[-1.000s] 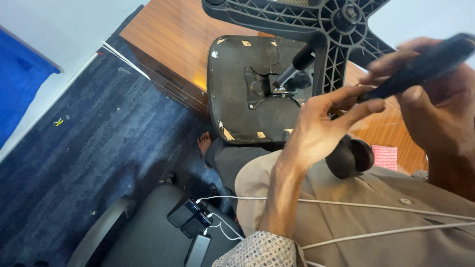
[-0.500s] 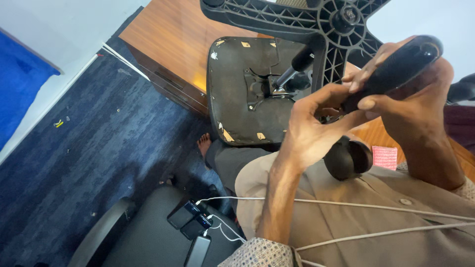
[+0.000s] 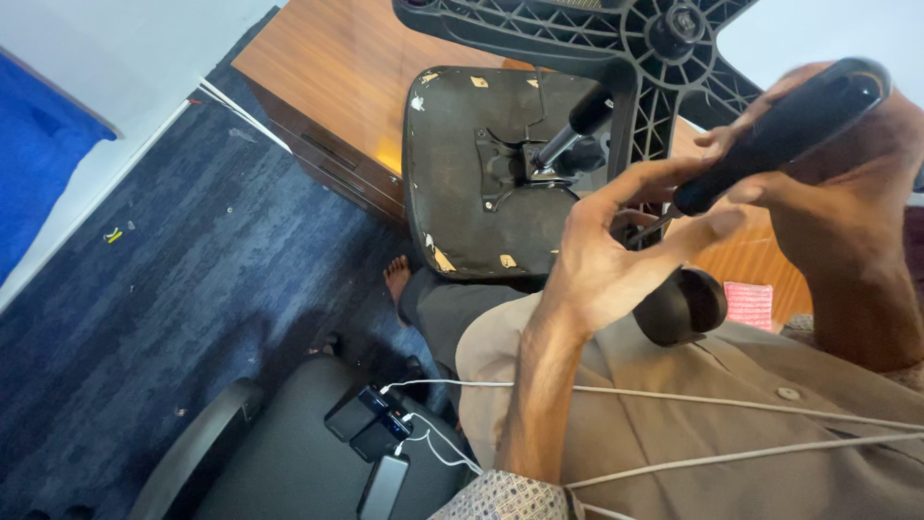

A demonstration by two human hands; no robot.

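The black tool handle is up in front of the person, just above the lap, and its thin metal shaft points down to the left. The right hand has its fingers closed around the handle. The left hand is open, fingers spread, with the fingertips touching the lower end of the handle. Behind the hands an overturned chair lies on a wooden desk. A caster sits near the left hand.

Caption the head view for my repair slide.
Right hand grips a black tool handle; left hand steadies its shaft near an upturned chair.
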